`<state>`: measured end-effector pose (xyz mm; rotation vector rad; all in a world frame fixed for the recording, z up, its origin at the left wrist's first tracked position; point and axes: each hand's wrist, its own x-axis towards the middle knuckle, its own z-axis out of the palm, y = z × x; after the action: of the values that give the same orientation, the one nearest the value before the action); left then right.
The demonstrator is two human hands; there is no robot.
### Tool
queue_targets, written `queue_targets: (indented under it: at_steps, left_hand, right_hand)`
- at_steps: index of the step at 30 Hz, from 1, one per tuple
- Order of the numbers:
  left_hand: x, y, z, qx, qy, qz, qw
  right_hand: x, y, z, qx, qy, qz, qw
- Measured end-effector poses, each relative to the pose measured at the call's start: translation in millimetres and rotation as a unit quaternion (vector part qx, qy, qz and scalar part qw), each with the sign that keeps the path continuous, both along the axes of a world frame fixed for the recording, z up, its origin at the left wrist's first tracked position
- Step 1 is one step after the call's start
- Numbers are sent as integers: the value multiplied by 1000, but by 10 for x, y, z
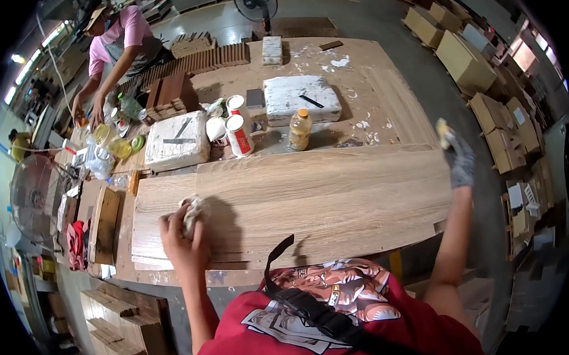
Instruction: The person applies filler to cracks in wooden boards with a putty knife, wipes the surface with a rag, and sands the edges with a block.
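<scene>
Running left to right mid-frame, the board (336, 194) has its left end under the left hand (187, 240), fingers clamped on a cloth (197, 214); the right hand (461, 160), beyond the other end, grips a yellowish wad (444, 132).

White tube lights (54, 34) glare far left, soft shadow right of the bare left hand (184, 238), edges bending hard!

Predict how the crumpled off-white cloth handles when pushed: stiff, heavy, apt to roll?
Crumpled off-white cloth: probably floppy, given its folds. Likely light, being small enough for the left hand. Its irregular bunched shape should resist rolling on the light wood-grain board.
</scene>
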<state>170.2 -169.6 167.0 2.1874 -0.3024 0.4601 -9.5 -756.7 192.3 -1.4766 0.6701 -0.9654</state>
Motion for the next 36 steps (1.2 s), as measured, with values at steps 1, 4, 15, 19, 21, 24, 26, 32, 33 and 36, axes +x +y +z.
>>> queue_targets:
  at_steps: [1, 4, 15, 19, 21, 24, 26, 32, 33, 36]
  left_hand:
    - [17, -25, -21, -24, 1, -40, 999]
    - [-41, -236, -156, 110, 17, -104, 988]
    - [-90, -426, -241, 86, 25, -192, 977]
    - [-141, -283, -246, 86, 30, -171, 981]
    - [-140, -271, -238, 82, 31, -174, 981]
    - [-130, -285, -213, 79, 33, -183, 979]
    - [-118, -283, -212, 81, 37, -185, 979]
    - [-122, -319, -226, 82, 24, -181, 980]
    - [-126, -324, -206, 78, 24, -180, 980]
    - [-134, -306, -229, 76, 27, -177, 981]
  right_hand:
    - [351, 134, 8, 21, 7, 80, 997]
    - [1431, 1215, 161, -59, 113, 291, 948]
    - [4111, 3572, -965, -542, 205, 432, 691]
    - [4128, 4076, -925, -502, 293, 451, 677]
    - [4073, 4092, -896, -499, 286, 419, 703]
    - [4121, 3945, -866, -605, 261, 418, 625]
    - [4065, 3811, -835, -677, 247, 439, 536]
    - [4028, 3975, -806, -633, 323, 374, 596]
    - [4010, 3859, -811, -653, 241, 434, 572]
    - [3749, 3529, -823, -506, 249, 483, 670]
